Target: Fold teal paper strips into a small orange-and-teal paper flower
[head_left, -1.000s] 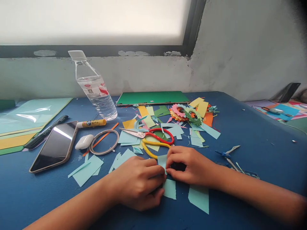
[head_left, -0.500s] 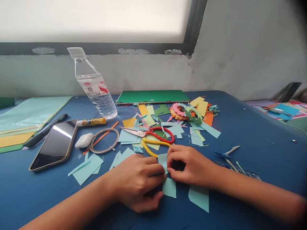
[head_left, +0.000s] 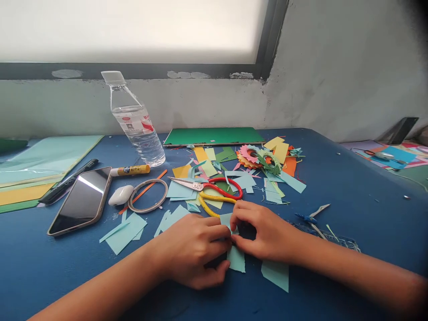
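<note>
Blue paper (head_left: 226,219) lies low mid-frame, between my left hand (head_left: 197,249) and right hand (head_left: 262,229); both curl narrow, but I can't tell their grip.

There are two hands, one left hand (head_left: 200,249) and one right hand (head_left: 264,232). There is one pair of red and yellow scissors (head_left: 204,187), one water bottle (head_left: 138,129), one phone lying flat (head_left: 82,200), one black pen (head_left: 68,182), one yellow stick (head_left: 133,170), one little white case (head_left: 121,195), one tape ring (head_left: 143,211), one long orange strip (head_left: 143,191) and one green board (head_left: 214,136). Three pale blue papers (head_left: 276,274) show by the right hand. At least two frilly rings (head_left: 242,152) overlap. The other scraps (head_left: 242,182) are too piled up to count.
</note>
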### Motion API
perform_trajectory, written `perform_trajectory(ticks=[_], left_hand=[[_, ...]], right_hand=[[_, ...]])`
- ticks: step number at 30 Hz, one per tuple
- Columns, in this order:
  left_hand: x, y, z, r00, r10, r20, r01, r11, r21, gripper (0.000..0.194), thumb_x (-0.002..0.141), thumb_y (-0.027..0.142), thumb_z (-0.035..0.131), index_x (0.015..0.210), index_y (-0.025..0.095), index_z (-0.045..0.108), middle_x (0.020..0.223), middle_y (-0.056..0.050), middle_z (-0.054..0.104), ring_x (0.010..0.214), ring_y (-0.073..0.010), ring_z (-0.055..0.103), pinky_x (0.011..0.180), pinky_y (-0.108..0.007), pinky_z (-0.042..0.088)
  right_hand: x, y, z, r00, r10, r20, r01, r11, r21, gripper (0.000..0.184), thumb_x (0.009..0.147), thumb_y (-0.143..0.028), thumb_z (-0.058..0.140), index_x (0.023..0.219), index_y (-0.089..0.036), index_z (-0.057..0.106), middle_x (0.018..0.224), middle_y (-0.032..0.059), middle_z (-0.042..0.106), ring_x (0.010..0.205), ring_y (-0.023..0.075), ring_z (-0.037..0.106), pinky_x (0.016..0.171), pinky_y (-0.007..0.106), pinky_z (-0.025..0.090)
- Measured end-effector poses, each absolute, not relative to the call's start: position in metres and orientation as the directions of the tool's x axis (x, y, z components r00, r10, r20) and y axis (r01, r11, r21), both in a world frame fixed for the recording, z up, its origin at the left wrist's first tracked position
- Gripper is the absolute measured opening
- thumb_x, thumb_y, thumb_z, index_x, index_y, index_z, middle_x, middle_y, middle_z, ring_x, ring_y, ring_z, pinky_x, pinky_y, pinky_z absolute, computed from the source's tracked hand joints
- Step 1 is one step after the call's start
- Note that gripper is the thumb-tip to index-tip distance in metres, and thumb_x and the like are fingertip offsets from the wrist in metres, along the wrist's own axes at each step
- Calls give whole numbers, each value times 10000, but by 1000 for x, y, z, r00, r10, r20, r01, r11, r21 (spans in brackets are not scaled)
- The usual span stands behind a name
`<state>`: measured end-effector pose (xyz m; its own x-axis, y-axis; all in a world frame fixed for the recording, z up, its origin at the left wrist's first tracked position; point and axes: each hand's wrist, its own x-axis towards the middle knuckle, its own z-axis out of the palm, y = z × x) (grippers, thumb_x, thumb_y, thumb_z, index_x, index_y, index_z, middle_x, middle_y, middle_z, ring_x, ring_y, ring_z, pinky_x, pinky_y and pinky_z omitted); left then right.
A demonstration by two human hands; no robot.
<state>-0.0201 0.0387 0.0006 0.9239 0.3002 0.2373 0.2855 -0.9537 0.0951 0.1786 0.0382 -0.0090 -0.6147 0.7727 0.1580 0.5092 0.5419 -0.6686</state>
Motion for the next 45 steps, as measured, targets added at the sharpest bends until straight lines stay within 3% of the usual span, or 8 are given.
perform_trajectory(ticks=[8,17,21,30,38,45], left_hand=[[-24,43,6,926,315,207,260,-932,253,183,740,223,512,801,156,671,823,-41,669,632,-178,561,504,-311,440],[-28,50,6,875,441,200,254,-769,587,214,765,231,491,852,140,664,860,-75,693,750,-192,608,672,-320,484],[-27,49,7,878,451,162,301,-783,545,228,803,183,469,907,137,666,870,-65,679,766,-180,601,684,-314,480],[-24,42,5,935,317,161,277,-933,227,196,776,161,488,823,130,676,815,-46,672,670,-187,576,531,-327,460],[-22,42,8,890,417,183,361,-891,276,160,750,217,539,833,163,665,881,-59,666,765,-215,600,601,-344,496],[-20,42,-1,831,508,226,412,-836,362,194,790,150,505,954,151,609,941,-59,671,807,-191,606,711,-341,503]], right_hand=[[184,48,-4,-628,778,11,480,399,-781,175,736,-58,658,796,-165,532,748,-38,508,645,92,439,561,184,350],[191,53,0,-669,742,-41,455,366,-812,148,753,-28,590,792,-164,546,771,-30,513,655,89,448,577,178,368],[191,51,0,-685,729,-6,443,409,-798,207,720,31,554,800,-159,569,782,-24,516,652,86,461,578,174,373],[190,45,-4,-723,679,128,447,600,-663,101,795,-65,593,852,-134,639,851,32,566,760,130,537,689,230,414],[187,45,-4,-677,730,94,490,543,-682,188,761,13,572,854,-137,638,795,1,567,693,101,528,644,196,407],[189,40,-5,-696,707,125,527,620,-581,65,794,-149,640,851,-144,671,840,39,591,770,148,560,685,237,410]])
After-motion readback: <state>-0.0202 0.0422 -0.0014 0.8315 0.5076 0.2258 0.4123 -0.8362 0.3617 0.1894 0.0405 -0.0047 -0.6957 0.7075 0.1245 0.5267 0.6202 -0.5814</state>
